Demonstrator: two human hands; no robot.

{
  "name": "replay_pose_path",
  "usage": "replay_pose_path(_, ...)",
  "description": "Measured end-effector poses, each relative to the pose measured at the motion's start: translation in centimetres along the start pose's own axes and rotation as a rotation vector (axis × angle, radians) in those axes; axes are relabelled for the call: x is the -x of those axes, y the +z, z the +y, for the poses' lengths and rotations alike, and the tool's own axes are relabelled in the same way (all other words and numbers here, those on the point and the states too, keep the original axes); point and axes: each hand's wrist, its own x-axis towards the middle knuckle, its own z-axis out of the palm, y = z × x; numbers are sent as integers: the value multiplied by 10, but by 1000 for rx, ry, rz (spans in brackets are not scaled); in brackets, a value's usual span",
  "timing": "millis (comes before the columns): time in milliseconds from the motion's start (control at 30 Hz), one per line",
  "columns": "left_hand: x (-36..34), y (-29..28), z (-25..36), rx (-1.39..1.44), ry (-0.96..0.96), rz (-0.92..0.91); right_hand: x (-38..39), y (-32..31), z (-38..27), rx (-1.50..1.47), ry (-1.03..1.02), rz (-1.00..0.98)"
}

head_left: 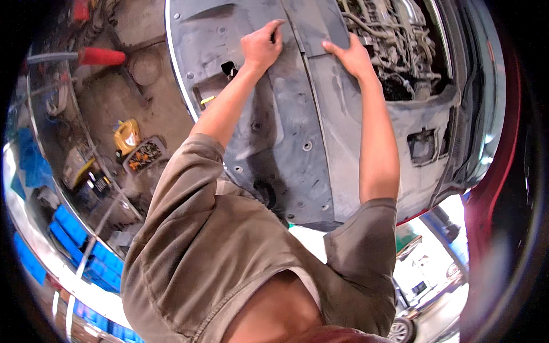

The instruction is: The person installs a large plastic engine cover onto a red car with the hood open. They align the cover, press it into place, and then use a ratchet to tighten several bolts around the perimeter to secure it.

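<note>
A large grey plastic undertray (286,148) with round fastener holes and a long seam spans the middle of the head view, fixed under a car. My left hand (262,47) is at the left section near the seam, fingers curled; whether anything is inside them I cannot make out. My right hand (351,57) grips the edge of the narrower grey panel (320,26) beside the exposed engine parts, its thumb on the panel's face. A small yellow item (206,100) shows beside my left forearm, by an opening in the tray.
On the stained floor (108,97) at left lie a yellow jug (127,136), a bin of small parts (143,155) and a red-ended bar (100,56). Exposed pipework (400,46) fills the upper right. Blue bins (68,228) stand at far left; a car wheel (402,328) shows lower right.
</note>
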Motion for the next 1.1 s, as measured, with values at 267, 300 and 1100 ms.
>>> replay_pose_path(267,-2,-1,3,-37,40,41,-19,5,-5,-425,114,-78)
replay_pose_path(300,-1,-2,4,-49,20,23,-17,3,-6,-476,95,-130)
replay_pose_path(1100,-10,-1,16,-129,189,-212,39,8,16,297,237,54)
